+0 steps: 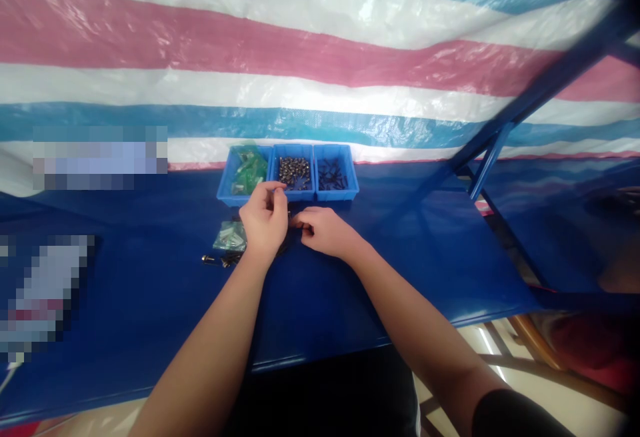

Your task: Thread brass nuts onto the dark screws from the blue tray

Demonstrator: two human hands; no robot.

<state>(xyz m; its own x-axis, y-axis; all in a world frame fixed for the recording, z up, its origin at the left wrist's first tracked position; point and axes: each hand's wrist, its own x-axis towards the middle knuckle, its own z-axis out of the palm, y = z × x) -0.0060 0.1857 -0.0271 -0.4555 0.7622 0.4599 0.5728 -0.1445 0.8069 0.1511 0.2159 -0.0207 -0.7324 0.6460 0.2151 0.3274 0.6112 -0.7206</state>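
My left hand (265,218) is raised over the blue table (150,304), fingers pinched together near the front edge of the middle blue bin (295,174) of small metal parts. My right hand (323,230) rests beside it, fingers curled and pinching something tiny and dark that I cannot make out. The two hands nearly touch at the fingertips. A small clear bag (230,236) with green contents lies just left of my left hand, with a few loose dark screws (220,260) in front of it.
Three blue bins stand in a row at the table's back: the left bin (245,172) holds green-tinted bags, the right bin (335,174) black parts. A striped tarp (320,57) hangs behind. A blue frame strut (525,104) slants at right. Blurred patches cover items at left.
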